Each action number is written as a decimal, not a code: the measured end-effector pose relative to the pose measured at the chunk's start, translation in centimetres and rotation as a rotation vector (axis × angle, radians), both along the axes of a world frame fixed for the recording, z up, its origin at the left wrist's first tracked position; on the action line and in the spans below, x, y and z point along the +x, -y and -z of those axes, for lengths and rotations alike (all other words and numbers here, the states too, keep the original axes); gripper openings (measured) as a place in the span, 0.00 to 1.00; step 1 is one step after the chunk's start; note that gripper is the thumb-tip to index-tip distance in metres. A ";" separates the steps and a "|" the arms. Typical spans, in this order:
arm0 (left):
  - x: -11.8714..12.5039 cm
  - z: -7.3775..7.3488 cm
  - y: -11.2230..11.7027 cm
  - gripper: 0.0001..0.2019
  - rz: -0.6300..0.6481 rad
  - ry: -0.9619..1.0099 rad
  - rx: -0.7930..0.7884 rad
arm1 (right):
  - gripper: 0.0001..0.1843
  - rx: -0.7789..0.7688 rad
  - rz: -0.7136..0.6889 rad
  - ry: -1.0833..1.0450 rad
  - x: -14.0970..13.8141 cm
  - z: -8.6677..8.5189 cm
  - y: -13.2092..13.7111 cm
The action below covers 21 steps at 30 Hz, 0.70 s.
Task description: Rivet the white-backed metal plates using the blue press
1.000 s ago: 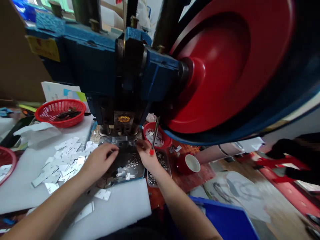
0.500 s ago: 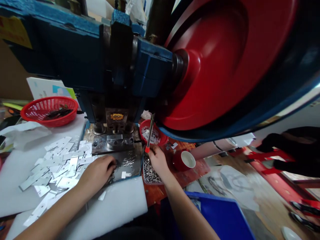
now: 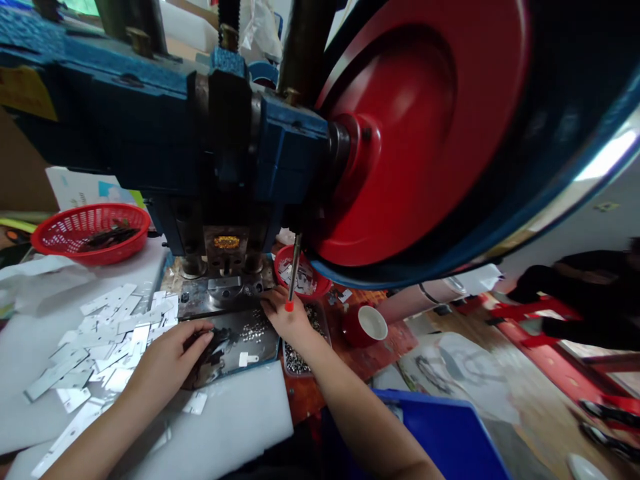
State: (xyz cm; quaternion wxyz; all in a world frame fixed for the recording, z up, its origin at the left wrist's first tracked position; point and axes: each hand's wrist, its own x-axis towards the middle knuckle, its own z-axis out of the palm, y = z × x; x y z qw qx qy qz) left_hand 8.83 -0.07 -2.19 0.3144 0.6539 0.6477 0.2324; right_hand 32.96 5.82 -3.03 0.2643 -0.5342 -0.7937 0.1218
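Observation:
A blue press with a big red flywheel towers over the bench. My left hand lies on the shiny metal tray in front of the die, fingers curled on the plate near a small metal piece; what it pinches, if anything, I cannot make out. My right hand reaches to the die's right edge, above a tray of small rivets, fingers bunched together beside a rod with a red tip. Thin metal strips lie scattered to the left.
A red mesh basket stands at the back left, a small red bowl with parts and a red cup to the right. White foam sheet covers the near bench. A blue bin sits at lower right.
My right hand moved from the rivet tray forward toward the die. My left hand shifted slightly left along the tray. The view tilted a little.

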 end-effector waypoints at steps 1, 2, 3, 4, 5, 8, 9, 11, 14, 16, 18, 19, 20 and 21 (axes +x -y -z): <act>-0.1 0.0 0.1 0.17 -0.003 0.015 -0.010 | 0.08 0.010 -0.011 0.025 -0.3 0.0 -0.4; -0.2 0.0 0.2 0.17 -0.005 0.028 -0.018 | 0.08 0.018 -0.025 0.052 -0.4 -0.1 -0.7; -0.3 0.0 0.3 0.17 -0.010 0.038 -0.020 | 0.08 0.027 -0.036 0.078 -0.6 -0.1 -0.9; -0.4 0.0 0.3 0.17 -0.016 0.044 -0.015 | 0.07 0.034 -0.046 0.102 -0.6 0.0 -0.9; -0.5 -0.1 0.4 0.16 -0.019 0.047 -0.005 | 0.07 0.040 -0.055 0.122 -0.7 0.1 -0.8; -0.8 0.0 0.6 0.16 -0.030 0.042 0.030 | 0.08 0.066 -0.058 0.148 -0.5 0.4 -0.1; -0.8 0.0 0.6 0.16 -0.032 0.042 0.038 | 0.09 0.073 -0.049 0.147 -0.4 0.6 0.1; -0.8 0.0 0.6 0.16 -0.033 0.045 0.043 | 0.10 0.077 -0.025 0.139 -0.3 0.9 0.3; -0.6 -0.1 0.5 0.16 -0.037 0.055 0.035 | 0.10 0.065 -0.028 0.135 -0.2 1.2 0.3; -0.5 -0.3 0.5 0.16 -0.041 0.062 0.031 | 0.09 0.065 -0.040 0.139 -0.2 1.3 0.1; -0.5 -0.5 0.5 0.16 -0.046 0.066 0.028 | 0.08 0.061 -0.039 0.129 -0.2 1.4 0.1; -0.5 -0.6 0.5 0.16 -0.047 0.067 0.027 | 0.08 0.055 -0.037 0.119 -0.3 1.4 0.1; -0.5 -0.8 0.5 0.16 -0.048 0.067 0.029 | 0.08 0.046 -0.031 0.106 -0.3 1.4 0.1; -0.5 -0.9 0.4 0.16 -0.048 0.067 0.031 | 0.08 0.037 -0.026 0.092 -0.3 1.4 0.2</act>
